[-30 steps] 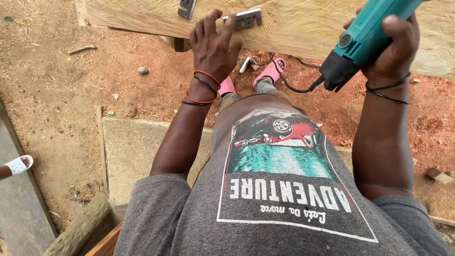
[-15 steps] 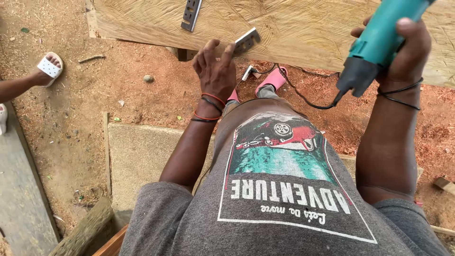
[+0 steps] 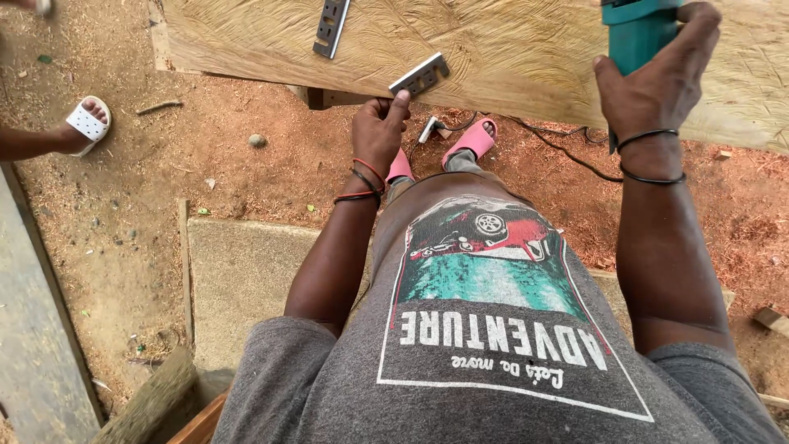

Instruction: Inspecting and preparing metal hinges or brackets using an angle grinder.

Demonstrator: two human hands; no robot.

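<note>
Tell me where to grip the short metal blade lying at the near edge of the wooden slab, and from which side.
Pinch the metal blade across its narrow width at the near end, coming from the slab's near edge. That end reaches the edge, beside the left hand, probably leaving room for a thumb beneath; the rest lies flat.
</note>
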